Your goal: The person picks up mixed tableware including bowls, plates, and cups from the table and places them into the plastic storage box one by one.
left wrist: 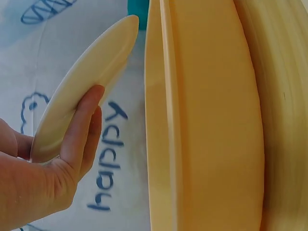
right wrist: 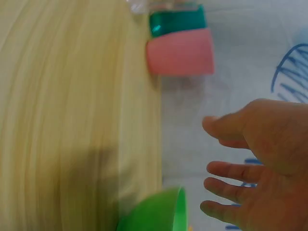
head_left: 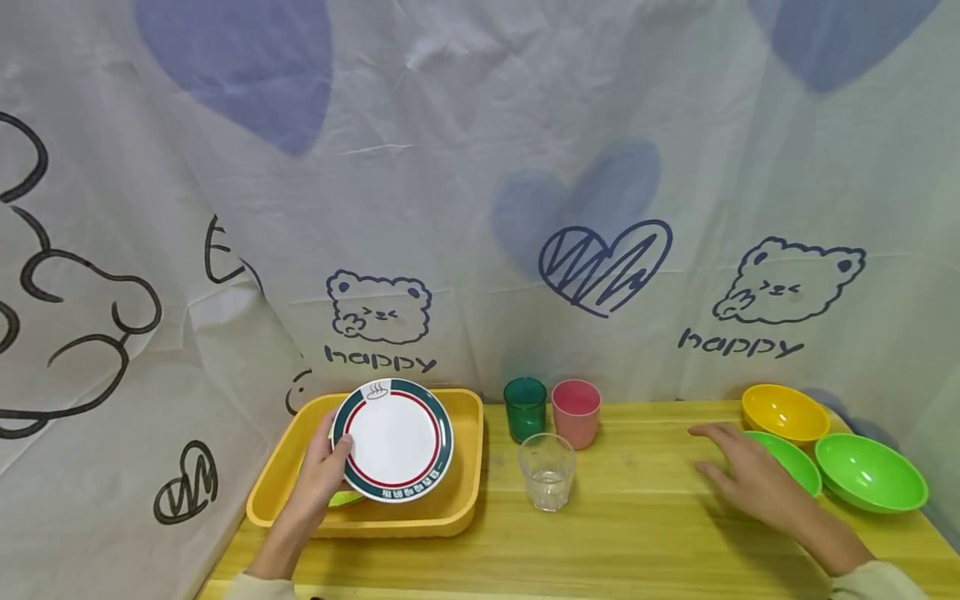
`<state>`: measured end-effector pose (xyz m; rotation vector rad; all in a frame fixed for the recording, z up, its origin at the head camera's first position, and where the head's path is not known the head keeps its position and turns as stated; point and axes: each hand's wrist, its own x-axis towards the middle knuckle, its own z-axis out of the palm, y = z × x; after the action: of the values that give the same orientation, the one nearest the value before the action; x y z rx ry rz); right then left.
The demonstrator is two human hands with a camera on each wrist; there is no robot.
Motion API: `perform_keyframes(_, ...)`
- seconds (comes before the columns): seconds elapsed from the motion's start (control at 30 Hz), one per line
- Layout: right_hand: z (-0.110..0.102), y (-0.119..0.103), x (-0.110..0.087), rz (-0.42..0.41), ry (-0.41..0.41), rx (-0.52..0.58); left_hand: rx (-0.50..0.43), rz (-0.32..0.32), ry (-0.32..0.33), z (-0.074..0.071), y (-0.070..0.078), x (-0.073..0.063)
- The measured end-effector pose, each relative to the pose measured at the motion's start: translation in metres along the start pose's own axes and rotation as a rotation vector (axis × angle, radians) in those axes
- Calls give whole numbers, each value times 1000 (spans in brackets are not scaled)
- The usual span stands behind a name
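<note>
The left hand (head_left: 321, 473) reaches forward from the near edge and grips a white plate (head_left: 393, 440) by its left rim, thumb laid over the face and the other fingers spread against the underside. The plate is held up over the yellow tray (head_left: 405, 527), tipped so that its face, with a dark green band and a red ring, turns toward the person; the left wrist view shows it clear of the tray's rim. A yellow-green thing (head_left: 345, 498) lies in the tray behind the plate (mostly hidden, so I cannot tell what it is). The right hand (head_left: 750, 479) is raised above the tabletop (head_left: 622, 542), its forearm slanting in from the lower right and its fingers pointing left. These fingers are loosely extended, the thumb set apart from them, and they hold nothing. In the head view the hand partly covers a green bowl (head_left: 795, 467); a second green bowl (head_left: 870, 471) sits just to the right of that one, and a yellow bowl (head_left: 785, 414) behind. Between the hands stand a clear glass (head_left: 547, 475), a dark green cup (head_left: 525, 410) and a pink cup (head_left: 577, 417), all upright.
</note>
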<state>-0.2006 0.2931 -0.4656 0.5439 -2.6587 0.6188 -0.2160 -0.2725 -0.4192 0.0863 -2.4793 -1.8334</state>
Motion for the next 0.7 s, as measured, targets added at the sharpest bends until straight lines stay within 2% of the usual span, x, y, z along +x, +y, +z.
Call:
perform_keyframes(0.1,-2,14,-4,-15,-26,-53,6,-11,30,-13,-5,3)
perform_keyframes(0.3,-7,33,-8,17,-142,-102,32,-38,73,-35,-15,6)
perform_keyframes(0.43,-12,43,-11,26,-162,-127,19,-70,66,-46,-21,6)
perform_keyframes(0.7,-19,54,-18,116,-208,-101,2,-158,90,-63,-35,9)
